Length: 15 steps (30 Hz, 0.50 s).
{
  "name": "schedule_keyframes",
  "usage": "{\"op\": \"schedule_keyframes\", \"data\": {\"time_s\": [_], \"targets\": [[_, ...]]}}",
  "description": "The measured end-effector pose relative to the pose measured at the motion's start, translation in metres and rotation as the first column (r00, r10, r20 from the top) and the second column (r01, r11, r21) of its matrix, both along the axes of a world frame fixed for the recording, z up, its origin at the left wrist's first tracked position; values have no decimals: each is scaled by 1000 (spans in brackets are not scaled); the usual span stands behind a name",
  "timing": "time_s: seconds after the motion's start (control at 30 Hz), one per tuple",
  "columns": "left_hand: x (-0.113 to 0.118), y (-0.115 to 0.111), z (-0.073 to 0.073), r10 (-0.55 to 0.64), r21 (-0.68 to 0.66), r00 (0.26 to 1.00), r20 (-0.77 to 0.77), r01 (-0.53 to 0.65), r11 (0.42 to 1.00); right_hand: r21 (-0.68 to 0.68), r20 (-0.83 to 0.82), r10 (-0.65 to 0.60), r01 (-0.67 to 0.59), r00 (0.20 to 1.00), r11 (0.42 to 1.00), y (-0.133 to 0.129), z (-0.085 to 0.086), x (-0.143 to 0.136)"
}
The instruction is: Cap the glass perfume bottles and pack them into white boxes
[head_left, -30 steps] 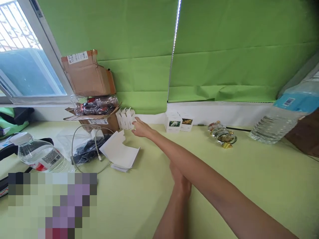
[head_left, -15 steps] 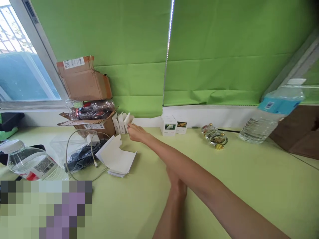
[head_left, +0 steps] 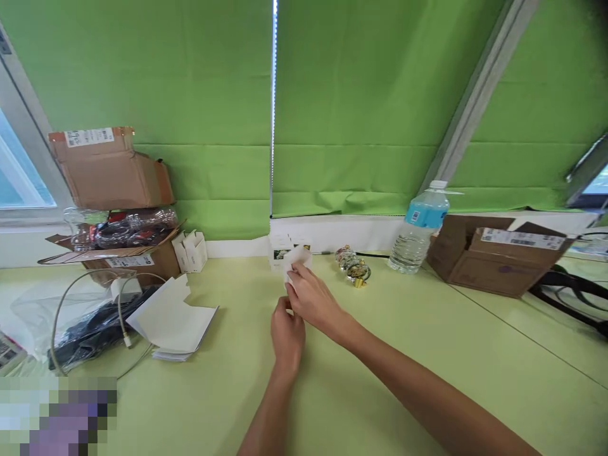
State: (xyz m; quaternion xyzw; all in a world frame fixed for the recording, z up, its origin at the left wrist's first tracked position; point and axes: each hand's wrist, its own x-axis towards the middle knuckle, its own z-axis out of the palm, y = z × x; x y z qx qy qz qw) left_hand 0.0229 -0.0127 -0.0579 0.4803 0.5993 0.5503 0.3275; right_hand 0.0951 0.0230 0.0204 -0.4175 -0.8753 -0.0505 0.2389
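My right hand [head_left: 311,296] grips a small white box [head_left: 295,256] near the middle of the table, its flap raised. Just below it, my left hand [head_left: 287,329] is closed, with its fingertips close to my right fingers; what it holds, if anything, is hidden. Behind the held box stand small white boxes with flower pictures [head_left: 277,254], partly covered by it. More white boxes [head_left: 190,251] stand at the left beside an open carton. To the right of my hands lies a row of bangle-like rings [head_left: 354,266] with gold-coloured parts.
White paper sheets [head_left: 173,316], a cable and a bagged dark item [head_left: 102,326] lie at the left by stacked cartons [head_left: 109,177]. A water bottle [head_left: 413,234] and a brown carton [head_left: 503,263] stand at the right.
The view has turned to the right. My right hand has brought a white box from the group at the left to the middle, beside my left hand, which was partly hidden under the right forearm.
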Motion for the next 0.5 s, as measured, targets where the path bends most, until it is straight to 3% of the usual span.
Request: {"op": "schedule_keyframes", "data": {"time_s": [0.1,0.2,0.37,0.5], "targets": [[3,0,1,60,35,998,-9,-60,998,-106,-43,-37,33,998,994,-11,-9,22],[4,-1,2,58,50,998,-10,-58,997,-199,-101,-1,-20,995,980,-17,-12,29],[3,-4,2,-45,49,999,-26,46,998,-287,-159,-14,-33,987,958,-21,0,35],[3,-2,-4,-54,48,998,-38,56,997,-305,-123,-32,-7,992,952,-20,13,47]]}}
